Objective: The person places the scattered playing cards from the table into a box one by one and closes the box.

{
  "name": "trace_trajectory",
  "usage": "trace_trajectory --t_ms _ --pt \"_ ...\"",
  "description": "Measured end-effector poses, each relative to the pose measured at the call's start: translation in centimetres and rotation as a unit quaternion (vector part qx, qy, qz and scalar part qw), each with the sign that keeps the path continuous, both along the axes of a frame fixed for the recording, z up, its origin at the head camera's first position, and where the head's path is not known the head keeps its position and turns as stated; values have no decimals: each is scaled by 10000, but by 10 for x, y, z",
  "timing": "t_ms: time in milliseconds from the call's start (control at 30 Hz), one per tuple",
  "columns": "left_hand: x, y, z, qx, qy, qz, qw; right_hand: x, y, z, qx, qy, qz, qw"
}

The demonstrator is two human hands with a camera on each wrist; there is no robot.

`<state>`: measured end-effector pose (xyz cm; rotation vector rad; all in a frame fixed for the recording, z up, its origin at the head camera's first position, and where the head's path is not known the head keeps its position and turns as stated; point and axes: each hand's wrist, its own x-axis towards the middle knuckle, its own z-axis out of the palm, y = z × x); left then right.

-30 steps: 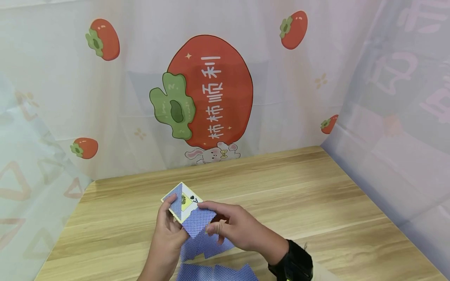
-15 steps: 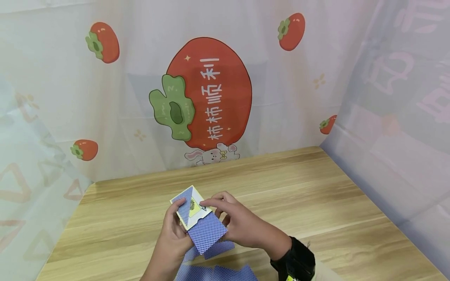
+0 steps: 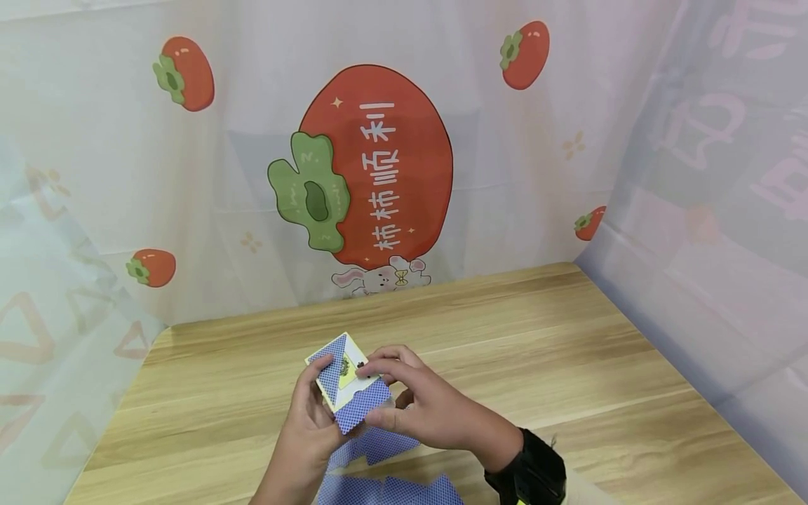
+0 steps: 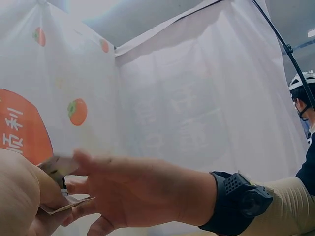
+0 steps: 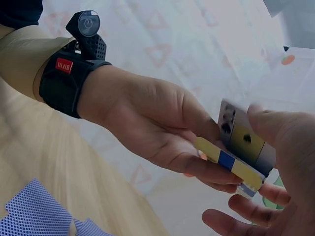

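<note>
My left hand [image 3: 309,424] grips a playing-card box [image 3: 337,396], white with a blue checked triangle and a yellow picture. Blue-backed playing cards [image 3: 361,408] stick partly out of its near end. My right hand [image 3: 435,407] has its index finger on the box's face and its thumb at the outer end of the cards. In the right wrist view, the left hand [image 5: 157,128] holds the box by its yellow-and-blue edge [image 5: 229,162]. A card face with black spades [image 5: 246,140] rises beside it, under the right thumb [image 5: 261,120].
More blue-backed cards [image 3: 391,443] lie on the wooden table [image 3: 568,379] beneath the hands, with another spread [image 3: 391,492] at the front edge. A persimmon-printed cloth [image 3: 505,175] hangs behind. A helmeted person [image 4: 302,93] appears at the far right of the left wrist view.
Box and hands have shifted right from a second ago. The cards stuck out farther half a second ago and now sit deeper in the box, my right thumb at their end.
</note>
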<state>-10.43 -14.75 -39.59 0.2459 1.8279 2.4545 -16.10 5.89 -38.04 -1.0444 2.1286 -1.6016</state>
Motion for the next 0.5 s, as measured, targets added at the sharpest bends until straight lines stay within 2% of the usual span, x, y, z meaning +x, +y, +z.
trace_trajectory --t_ms 100,200,267,333,500 --pt "1 2 1 14 -165 -164 9997 -1 -4 -3 -43 -257 -364 9990" --pt "1 3 0 -32 -141 -419 9990 -2 -7 -5 -24 -357 -772 9964" --pt "0 3 -1 -81 -76 -479 9988 -2 -7 -4 47 -363 -986 9945" --pt "0 2 -1 -279 -49 -458 9986 -2 -7 -4 74 -374 -1124 9929" --pt "-1 1 -2 -1124 -206 -161 9933 0 -7 -2 13 -334 -1223 9919"
